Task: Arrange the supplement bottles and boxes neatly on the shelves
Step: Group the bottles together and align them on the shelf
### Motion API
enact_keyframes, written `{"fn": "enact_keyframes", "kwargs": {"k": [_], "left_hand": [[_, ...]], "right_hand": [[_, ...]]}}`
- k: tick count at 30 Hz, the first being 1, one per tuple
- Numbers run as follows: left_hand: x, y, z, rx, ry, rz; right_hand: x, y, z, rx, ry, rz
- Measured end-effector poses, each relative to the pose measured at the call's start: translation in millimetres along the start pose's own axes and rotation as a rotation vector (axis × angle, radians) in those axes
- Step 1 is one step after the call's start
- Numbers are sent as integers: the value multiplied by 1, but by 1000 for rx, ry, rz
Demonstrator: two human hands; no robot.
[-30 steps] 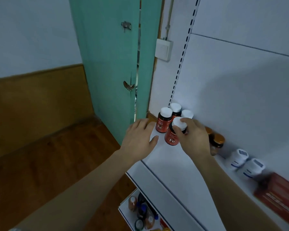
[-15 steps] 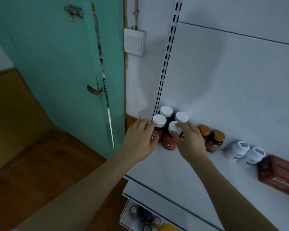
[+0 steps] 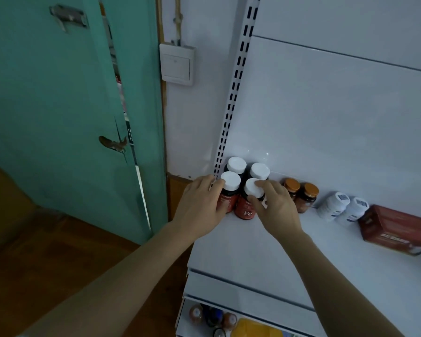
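Several red bottles with white caps stand in a tight cluster at the back left corner of the white shelf [image 3: 248, 254]. My right hand [image 3: 275, 210] grips the cap of the front right bottle marked Fe [image 3: 246, 209]. My left hand [image 3: 199, 207] wraps the side of the front left bottle [image 3: 229, 190]. Behind them stand two more red bottles [image 3: 236, 164] [image 3: 259, 171]. Further right along the back panel are two amber bottles with orange caps [image 3: 307, 198], two white bottles [image 3: 333, 205] and a dark red box [image 3: 394, 229].
A green door [image 3: 58, 105] with a latch stands to the left, and a wall switch [image 3: 176, 64] is beside the slotted shelf upright [image 3: 236, 88]. A lower shelf [image 3: 219, 317] holds several bottles and a yellow item. Wooden floor lies below left.
The view has turned right toward the shelf. The front right bottle has been pushed back against the cluster, and my left hand has closed in on the front left bottle.
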State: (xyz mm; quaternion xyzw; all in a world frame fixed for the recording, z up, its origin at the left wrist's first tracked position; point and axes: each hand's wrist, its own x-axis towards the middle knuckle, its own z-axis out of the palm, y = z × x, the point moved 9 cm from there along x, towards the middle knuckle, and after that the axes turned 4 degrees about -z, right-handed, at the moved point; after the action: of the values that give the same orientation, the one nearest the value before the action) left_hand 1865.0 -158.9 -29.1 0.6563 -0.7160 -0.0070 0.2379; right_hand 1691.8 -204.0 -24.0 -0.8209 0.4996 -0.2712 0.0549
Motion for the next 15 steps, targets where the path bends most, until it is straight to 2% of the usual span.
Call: {"fn": "enact_keyframes", "kwargs": {"k": [9,15], "left_hand": [[12,28,-12,7,55,62],[17,97,-13,36,72,151]], "right_hand": [[-19,-4,-31,-184,32,-11],[-67,26,-76,-371,36,84]]}}
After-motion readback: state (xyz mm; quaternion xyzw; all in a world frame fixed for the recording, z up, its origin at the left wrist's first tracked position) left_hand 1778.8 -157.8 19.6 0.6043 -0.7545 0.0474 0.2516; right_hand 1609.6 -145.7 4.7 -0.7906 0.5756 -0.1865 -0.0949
